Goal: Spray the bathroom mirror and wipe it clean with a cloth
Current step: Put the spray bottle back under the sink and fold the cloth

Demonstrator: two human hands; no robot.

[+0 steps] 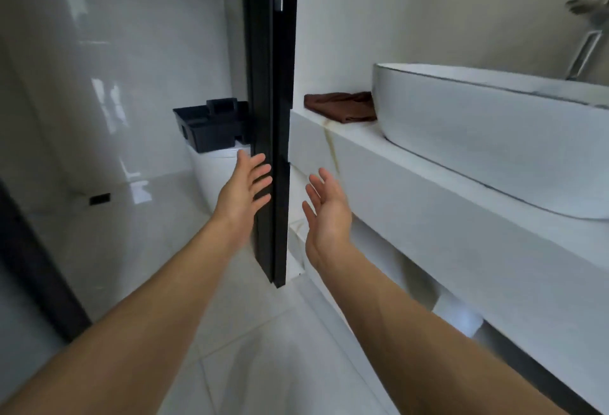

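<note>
While both hands were out in front with nothing in them, we logged: left hand (242,189), fingers spread beside the black door frame (268,118); right hand (326,210), palm open; brown cloth (341,106), folded on the surface (428,190) touching the white basin (494,131). We judged the cloth soft, light and limp, best pinched by its upper fold. Mirror and spray were not in view.
</note>
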